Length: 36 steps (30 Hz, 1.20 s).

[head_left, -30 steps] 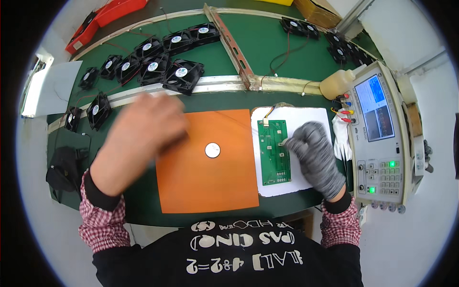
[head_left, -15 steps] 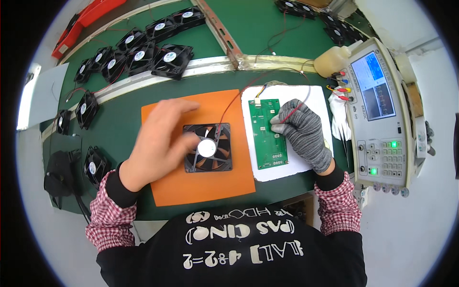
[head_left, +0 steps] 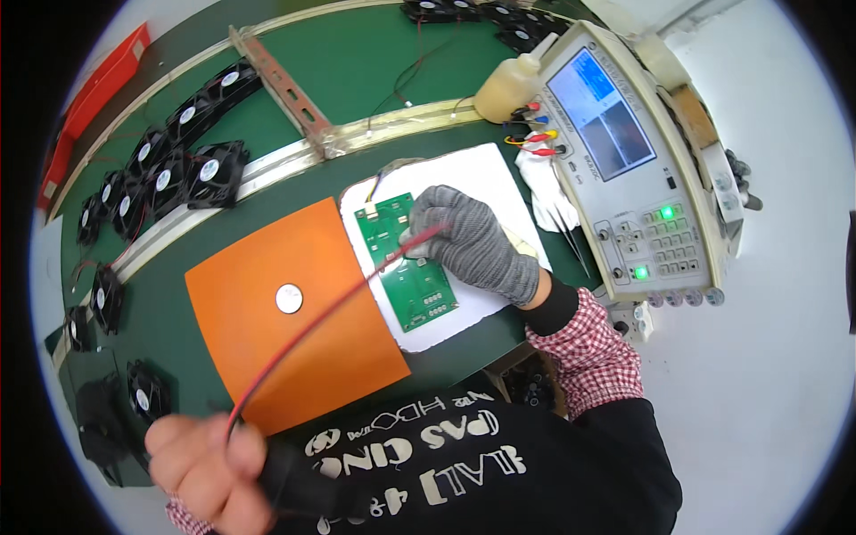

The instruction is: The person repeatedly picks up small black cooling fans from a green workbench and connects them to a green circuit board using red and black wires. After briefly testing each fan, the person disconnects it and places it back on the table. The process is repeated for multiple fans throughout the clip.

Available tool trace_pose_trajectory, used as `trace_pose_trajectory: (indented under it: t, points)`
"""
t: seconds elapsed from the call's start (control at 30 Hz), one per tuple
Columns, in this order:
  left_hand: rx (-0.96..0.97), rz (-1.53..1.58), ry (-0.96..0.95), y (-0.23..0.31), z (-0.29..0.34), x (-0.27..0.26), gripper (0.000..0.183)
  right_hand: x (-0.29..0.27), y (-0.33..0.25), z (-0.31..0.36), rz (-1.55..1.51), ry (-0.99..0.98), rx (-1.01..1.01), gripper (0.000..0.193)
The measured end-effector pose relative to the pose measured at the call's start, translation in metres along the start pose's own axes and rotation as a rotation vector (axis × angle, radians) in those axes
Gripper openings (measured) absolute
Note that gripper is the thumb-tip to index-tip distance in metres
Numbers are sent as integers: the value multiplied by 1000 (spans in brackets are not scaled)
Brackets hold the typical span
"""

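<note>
My bare left hand (head_left: pixel 209 468) is low at the left, blurred, its fingers curled round the black cooling fan (head_left: pixel 299 486), which barely stands out against the dark shirt. From the fan a red-and-black wire (head_left: pixel 312 333) stretches up to my right hand (head_left: pixel 473 245), in a grey knit glove. Those gloved fingers are pinched on the wire's end against the green circuit board (head_left: pixel 419 290); the tip is hidden beneath them. The board lies on a white pad (head_left: pixel 486 169). A round white label (head_left: pixel 289 299) shows on the orange mat (head_left: pixel 241 259).
Several black fans (head_left: pixel 165 178) line the left and far left. At the right stand a tester with a lit screen (head_left: pixel 615 116), a yellowish bottle (head_left: pixel 506 87), a white glove (head_left: pixel 541 192) and tweezers (head_left: pixel 575 241). A metal rail (head_left: pixel 283 94) divides the far bench.
My left hand has taken the fan off the orange mat and drawn it down left, pulling its wire long. A white round label now shows on the mat. The view has turned.
</note>
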<state>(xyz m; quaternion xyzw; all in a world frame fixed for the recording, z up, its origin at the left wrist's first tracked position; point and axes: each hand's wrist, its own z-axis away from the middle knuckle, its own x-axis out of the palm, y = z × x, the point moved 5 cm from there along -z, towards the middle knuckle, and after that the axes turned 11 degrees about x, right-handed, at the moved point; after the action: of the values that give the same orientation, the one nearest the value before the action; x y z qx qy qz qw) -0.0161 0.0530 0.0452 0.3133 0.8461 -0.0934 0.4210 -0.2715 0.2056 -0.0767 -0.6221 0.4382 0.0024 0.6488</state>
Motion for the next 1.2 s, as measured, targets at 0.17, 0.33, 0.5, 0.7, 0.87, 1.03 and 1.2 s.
trace_pose_trajectory:
  t: [0.17, 0.33, 0.5, 0.7, 0.87, 1.03, 1.2]
  points:
    - [-500, 1359, 404, -20, 16, 1, 24, -3, 3, 5, -11, 4, -3, 13]
    - [-635, 2234, 182, -23, -6, 6, 22, 3, 3, 2, -22, -7, -51, 15]
    - [-724, 1396, 242, -26, 13, 6, 36, -2, 4, 4, -2, 12, -64, 14]
    - [42, -628, 156, -18, -9, 3, 92, 0, -5, 2, 44, 15, -58, 13]
    - [71, -419, 230, -109, -85, 31, 89, -3, -7, 7, 56, 76, -44, 13]
    - [-770, -717, -444, -203, -39, 67, 52, -11, 9, 13, -195, 171, 93, 20]
    - [-389, -520, -296, -193, 7, 82, 17, -13, -27, 13, 57, 226, -121, 33]
